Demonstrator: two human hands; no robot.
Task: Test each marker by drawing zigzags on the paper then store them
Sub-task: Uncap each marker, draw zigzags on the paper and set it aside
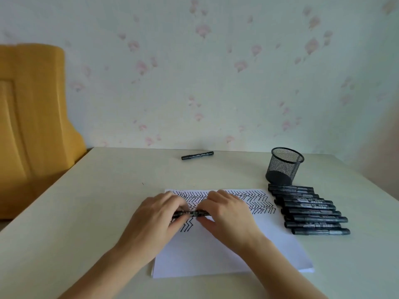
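Observation:
A black marker (191,213) lies level between both my hands, just above the white paper (224,255). My left hand (155,219) pinches its left end and my right hand (226,212) pinches its right end. I cannot tell whether its cap is on, since my fingers hide both ends. Rows of black zigzags (259,203) fill the top of the sheet, with a short row (186,226) under my left hand. Several black markers (311,210) lie side by side to the right of the paper. A black mesh pen cup (284,166) stands empty behind them.
One more black marker (197,155) lies alone near the table's far edge by the flowered wall. A yellow wooden chair back (32,117) stands at the left beyond the cream table (86,212).

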